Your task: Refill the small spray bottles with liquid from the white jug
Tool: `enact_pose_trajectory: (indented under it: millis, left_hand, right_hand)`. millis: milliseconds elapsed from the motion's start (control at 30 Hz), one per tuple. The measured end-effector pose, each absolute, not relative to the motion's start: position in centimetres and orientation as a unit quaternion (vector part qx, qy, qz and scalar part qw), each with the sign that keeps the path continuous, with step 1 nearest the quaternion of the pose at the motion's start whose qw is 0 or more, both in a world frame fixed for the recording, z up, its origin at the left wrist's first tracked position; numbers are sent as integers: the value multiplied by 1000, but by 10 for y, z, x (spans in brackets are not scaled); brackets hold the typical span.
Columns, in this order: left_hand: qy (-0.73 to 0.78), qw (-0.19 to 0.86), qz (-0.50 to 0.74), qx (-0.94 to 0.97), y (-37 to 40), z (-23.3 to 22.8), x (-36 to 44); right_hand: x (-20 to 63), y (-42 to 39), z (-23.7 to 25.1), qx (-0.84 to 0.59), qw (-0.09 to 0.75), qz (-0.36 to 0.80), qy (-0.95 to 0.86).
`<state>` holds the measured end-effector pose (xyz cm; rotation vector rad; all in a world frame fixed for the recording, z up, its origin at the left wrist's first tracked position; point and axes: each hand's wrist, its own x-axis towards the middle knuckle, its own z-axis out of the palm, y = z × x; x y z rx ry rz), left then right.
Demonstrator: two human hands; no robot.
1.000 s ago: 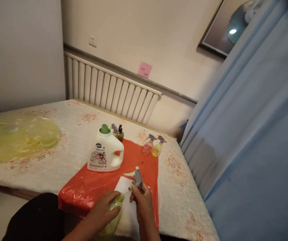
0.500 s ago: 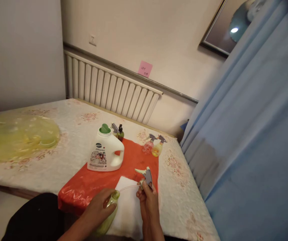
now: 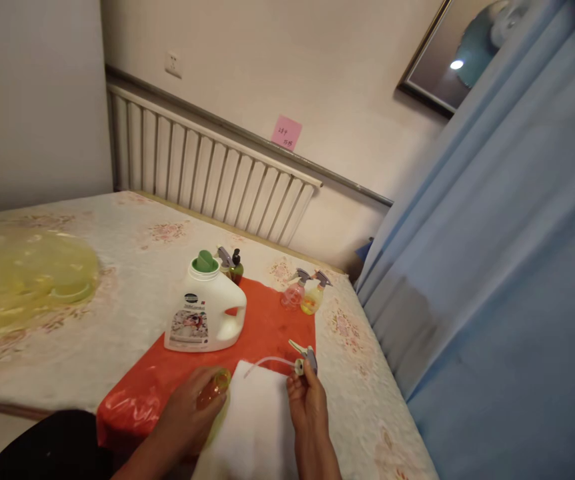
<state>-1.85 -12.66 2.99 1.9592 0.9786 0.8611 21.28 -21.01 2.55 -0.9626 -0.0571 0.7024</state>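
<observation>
My left hand (image 3: 192, 407) is wrapped round a translucent yellow-green bottle (image 3: 221, 381) whose open neck points up; the hand hides much of its body. In my right hand (image 3: 309, 403) I grip a grey and pale green trigger spray head (image 3: 307, 358). Its clear dip tube (image 3: 272, 359) curves leftward in the air, apart from the bottle's mouth. Under both hands lies a white cloth or paper (image 3: 257, 427). Just beyond my hands, a large white jug (image 3: 207, 313) with a green piece (image 3: 204, 261) in its mouth stands on a red plastic sheet (image 3: 267, 320).
Two spray bottles, one pink (image 3: 293, 293) and one yellow (image 3: 312, 299), stand at the sheet's right edge. Behind the jug is a dark green pump bottle (image 3: 236, 270). A yellow transparent round item (image 3: 22, 273) lies left on the floral cloth (image 3: 132, 267). A blue curtain (image 3: 492, 233) hangs right.
The dip tube has come away from the bottle's mouth. My right hand has moved slightly right with the spray head, and the view has shifted a little.
</observation>
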Motion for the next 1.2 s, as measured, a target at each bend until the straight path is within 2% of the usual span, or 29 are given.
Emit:
enact_pose_trajectory:
  millis: [533, 867, 1200]
  left_hand:
    - [225, 425, 355, 802, -65, 12, 12]
    - [208, 468, 338, 790, -48, -18, -4]
    - [188, 509, 327, 774, -44, -10, -8]
  right_hand:
    - [248, -134, 3, -526, 784, 330, 9]
    - [254, -117, -10, -570, 755, 324, 12]
    - [256, -109, -19, -597, 734, 324, -3]
